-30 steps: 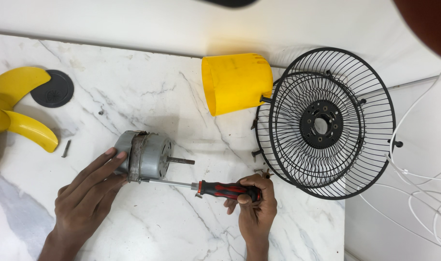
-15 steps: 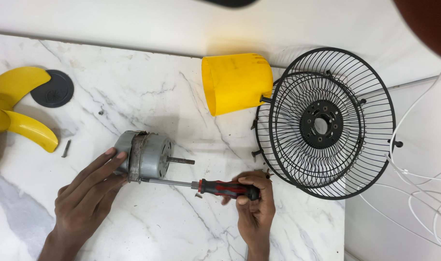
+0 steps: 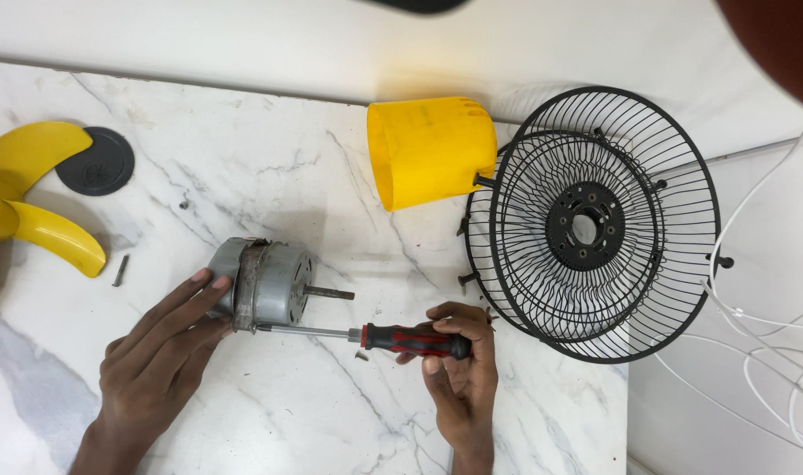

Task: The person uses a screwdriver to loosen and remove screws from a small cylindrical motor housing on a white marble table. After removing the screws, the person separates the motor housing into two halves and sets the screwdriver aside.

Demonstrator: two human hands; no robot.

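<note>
White marble with grey veins makes up the table under the head camera, and a pale wall runs along its far edge. To the right the tabletop ends, and thin white cables loop over a lighter surface there.

Near the middle of the table lies a grey metal fan motor on its side, its short shaft pointing right. The left hand lies flat on the marble just left of the motor, fingers stretched out and a little apart, with the fingertips pressed against the motor's left end. It grips nothing; it only steadies the motor.

The right hand is curled around the red and black handle of a screwdriver, fingers wrapped over the top and thumb beneath. The screwdriver lies almost level, its thin metal shank reaching left until the tip meets the lower edge of the motor, close to the left fingertips. A tiny dark piece sits on the marble just under the handle's front end; too small to tell what it is.

Behind the motor a yellow plastic housing lies tipped on its side, open end toward the left. It touches two black wire guards, one stacked on the other, which overlap the table's right edge.

At the far left a yellow fan blade reaches in from the frame edge, with a round black cap just beside it and a small screw lying near the blade's lower tip.
</note>
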